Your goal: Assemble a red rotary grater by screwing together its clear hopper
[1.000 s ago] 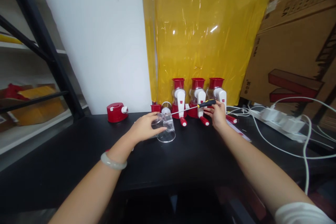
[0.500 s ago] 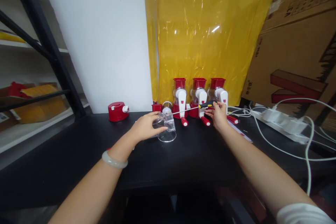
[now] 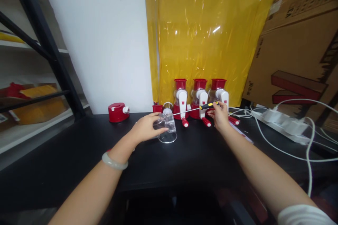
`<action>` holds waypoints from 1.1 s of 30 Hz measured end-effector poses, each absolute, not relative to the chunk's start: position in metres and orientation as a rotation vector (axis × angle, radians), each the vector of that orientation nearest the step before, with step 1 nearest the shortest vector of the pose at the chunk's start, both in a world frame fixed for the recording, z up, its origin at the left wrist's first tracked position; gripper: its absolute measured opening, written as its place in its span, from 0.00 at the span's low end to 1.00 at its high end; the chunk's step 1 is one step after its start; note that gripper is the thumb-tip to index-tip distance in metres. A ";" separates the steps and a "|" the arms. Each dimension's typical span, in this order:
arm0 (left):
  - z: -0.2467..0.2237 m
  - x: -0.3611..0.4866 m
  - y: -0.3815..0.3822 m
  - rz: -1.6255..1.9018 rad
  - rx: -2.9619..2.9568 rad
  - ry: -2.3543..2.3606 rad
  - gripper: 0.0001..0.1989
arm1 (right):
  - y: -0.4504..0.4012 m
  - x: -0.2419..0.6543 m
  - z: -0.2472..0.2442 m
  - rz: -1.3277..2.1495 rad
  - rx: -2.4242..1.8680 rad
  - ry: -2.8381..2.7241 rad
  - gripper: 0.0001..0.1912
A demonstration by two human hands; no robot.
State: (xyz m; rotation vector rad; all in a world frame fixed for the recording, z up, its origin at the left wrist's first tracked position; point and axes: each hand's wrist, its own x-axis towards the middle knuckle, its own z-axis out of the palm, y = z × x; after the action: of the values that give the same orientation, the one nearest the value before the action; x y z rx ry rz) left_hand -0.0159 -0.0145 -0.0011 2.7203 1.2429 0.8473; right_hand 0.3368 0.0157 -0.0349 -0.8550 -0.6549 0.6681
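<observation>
My left hand (image 3: 146, 127) is closed around a clear plastic grater housing (image 3: 170, 126), which lies tilted on the black table. In my right hand (image 3: 219, 114) is a screwdriver (image 3: 207, 105) with a black and yellow handle, gripped near its end. Its long shaft points left, and the tip reaches the upper edge of the clear housing; whether it sits on a screw I cannot make out. Behind the hands stand three red and white rotary graters (image 3: 180, 98) with crank handles. A metal grater drum (image 3: 168, 107) and a red hopper (image 3: 157, 108) are just behind the clear housing.
A red grater base (image 3: 118, 112) stands on the table (image 3: 87, 154) at left. To the right lie a white power strip (image 3: 285, 126) and loose cables. Yellow plastic sheeting (image 3: 206, 35) and a large cardboard box (image 3: 293, 49) rise behind; a shelf (image 3: 31, 130) flanks the left.
The screwdriver's handle looks slightly turned, with more of its yellow showing. Both hands and the clear housing stay almost in place.
</observation>
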 end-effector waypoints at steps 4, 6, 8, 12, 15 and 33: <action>-0.001 -0.015 -0.015 0.845 2.714 1.251 0.25 | 0.014 0.335 -0.034 0.659 -0.867 -0.696 0.26; 0.000 -0.015 -0.015 0.844 2.713 1.249 0.25 | 0.014 0.335 -0.034 0.679 -0.868 -0.694 0.23; 0.000 -0.015 -0.015 0.838 2.717 1.240 0.25 | 0.014 0.335 -0.034 0.716 -0.868 -0.686 0.19; -0.001 -0.015 -0.015 0.843 2.720 1.235 0.26 | 0.014 0.335 -0.035 0.739 -0.866 -0.699 0.18; -0.001 -0.016 -0.014 0.840 2.725 1.236 0.26 | 0.014 0.335 -0.036 0.724 -0.866 -0.710 0.19; -0.001 -0.015 -0.015 0.820 2.727 1.246 0.26 | 0.015 0.317 -0.038 0.586 -0.852 -0.610 0.30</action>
State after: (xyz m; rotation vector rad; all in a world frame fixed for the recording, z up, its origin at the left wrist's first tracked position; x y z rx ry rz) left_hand -0.0152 -0.0150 -0.0005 2.7274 1.2459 0.8205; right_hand 0.3165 0.0145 -0.0382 -0.8517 -0.6101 0.5863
